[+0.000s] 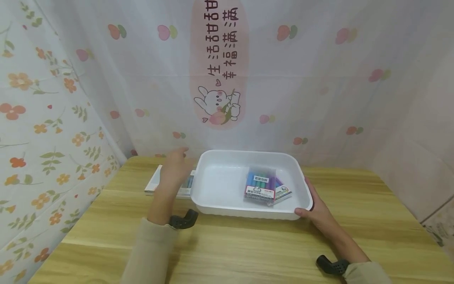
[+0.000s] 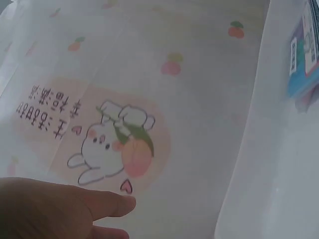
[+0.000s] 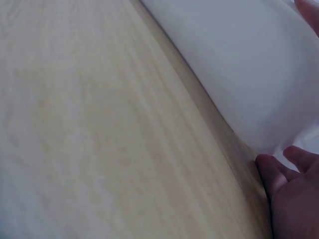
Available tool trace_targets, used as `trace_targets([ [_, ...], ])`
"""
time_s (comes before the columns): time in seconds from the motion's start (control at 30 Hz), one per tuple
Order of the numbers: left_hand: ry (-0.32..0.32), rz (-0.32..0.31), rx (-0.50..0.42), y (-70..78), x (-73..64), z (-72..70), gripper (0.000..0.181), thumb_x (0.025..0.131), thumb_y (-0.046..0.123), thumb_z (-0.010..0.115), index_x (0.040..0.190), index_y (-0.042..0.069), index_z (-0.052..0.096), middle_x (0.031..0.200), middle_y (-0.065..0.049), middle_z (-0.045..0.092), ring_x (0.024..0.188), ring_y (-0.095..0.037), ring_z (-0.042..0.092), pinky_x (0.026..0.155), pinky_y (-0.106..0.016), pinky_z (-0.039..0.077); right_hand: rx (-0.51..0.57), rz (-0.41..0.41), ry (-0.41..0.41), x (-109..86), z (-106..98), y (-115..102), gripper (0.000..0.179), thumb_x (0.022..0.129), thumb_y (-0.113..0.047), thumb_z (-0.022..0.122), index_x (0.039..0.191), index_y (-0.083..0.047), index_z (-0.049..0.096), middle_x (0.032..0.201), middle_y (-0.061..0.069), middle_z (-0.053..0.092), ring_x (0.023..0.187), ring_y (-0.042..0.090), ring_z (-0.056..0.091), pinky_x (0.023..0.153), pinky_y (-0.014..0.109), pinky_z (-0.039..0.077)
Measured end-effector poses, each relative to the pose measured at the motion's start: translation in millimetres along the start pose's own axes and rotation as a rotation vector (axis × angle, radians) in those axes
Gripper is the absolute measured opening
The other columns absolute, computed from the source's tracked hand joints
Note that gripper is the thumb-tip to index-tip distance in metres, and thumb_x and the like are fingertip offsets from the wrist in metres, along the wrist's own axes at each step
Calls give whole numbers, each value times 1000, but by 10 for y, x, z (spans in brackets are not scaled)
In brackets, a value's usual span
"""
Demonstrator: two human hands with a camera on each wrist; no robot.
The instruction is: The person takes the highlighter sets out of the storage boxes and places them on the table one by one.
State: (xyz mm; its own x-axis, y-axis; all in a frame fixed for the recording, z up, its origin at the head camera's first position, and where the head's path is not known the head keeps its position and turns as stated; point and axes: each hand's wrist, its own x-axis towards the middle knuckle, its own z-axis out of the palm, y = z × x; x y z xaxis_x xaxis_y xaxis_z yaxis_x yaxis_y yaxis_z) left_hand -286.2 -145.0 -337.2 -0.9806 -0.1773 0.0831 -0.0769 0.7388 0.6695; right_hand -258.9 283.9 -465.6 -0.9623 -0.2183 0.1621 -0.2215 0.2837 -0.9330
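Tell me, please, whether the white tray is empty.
It is not empty: the head view shows colorful packs lying inside the white tray.

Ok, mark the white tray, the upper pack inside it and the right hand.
White tray (image 1: 221,184), head view: bare inside floor, left half.
Upper pack (image 1: 260,184), head view: middle of its front.
Right hand (image 1: 320,212), head view: back of the hand.

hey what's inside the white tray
In the white tray, a clear pack of coloured sticks lies partly over a second pack, whose printed right end shows. The rest of that second pack is covered.
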Motion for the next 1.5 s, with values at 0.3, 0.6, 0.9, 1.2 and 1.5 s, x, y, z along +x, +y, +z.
trace_targets([
  [0.3,0,89,17,473,-52,215,58,101,40,58,149,9,47,141,-18,61,131,-35,58,107,-53,49,-32,0,0,14,-18,0,109,86,-11,76,164,-16,1,166,25,18,119,-4,46,94,4,38],
  [0.6,-32,124,-46,751,-181,540,56,100,41,58,147,11,51,137,-15,65,126,-33,62,102,-52,53,-27,-28,-11,24,-4,-9,109,85,-11,77,164,-15,2,165,27,18,118,-4,48,94,5,40],
  [0.9,-121,184,6,867,-206,918,56,99,41,60,146,12,52,135,-13,66,125,-31,63,101,-50,53,-7,-29,-10,33,-12,24,108,86,-11,77,164,-11,2,165,27,17,119,-3,48,95,6,41],
  [1.2,-198,162,46,806,-212,1269,57,98,38,64,145,8,53,140,-15,63,123,-34,63,96,-49,56,9,-24,-16,15,-9,34,108,86,-10,76,164,-11,0,164,28,18,118,-1,49,95,7,42],
  [1.5,-271,149,-8,738,-202,1404,61,96,35,66,145,2,51,142,-19,60,131,-38,58,106,-52,49,-9,-14,-5,5,-24,16,107,87,-10,76,164,-12,2,165,27,17,119,-2,48,95,6,41],
])
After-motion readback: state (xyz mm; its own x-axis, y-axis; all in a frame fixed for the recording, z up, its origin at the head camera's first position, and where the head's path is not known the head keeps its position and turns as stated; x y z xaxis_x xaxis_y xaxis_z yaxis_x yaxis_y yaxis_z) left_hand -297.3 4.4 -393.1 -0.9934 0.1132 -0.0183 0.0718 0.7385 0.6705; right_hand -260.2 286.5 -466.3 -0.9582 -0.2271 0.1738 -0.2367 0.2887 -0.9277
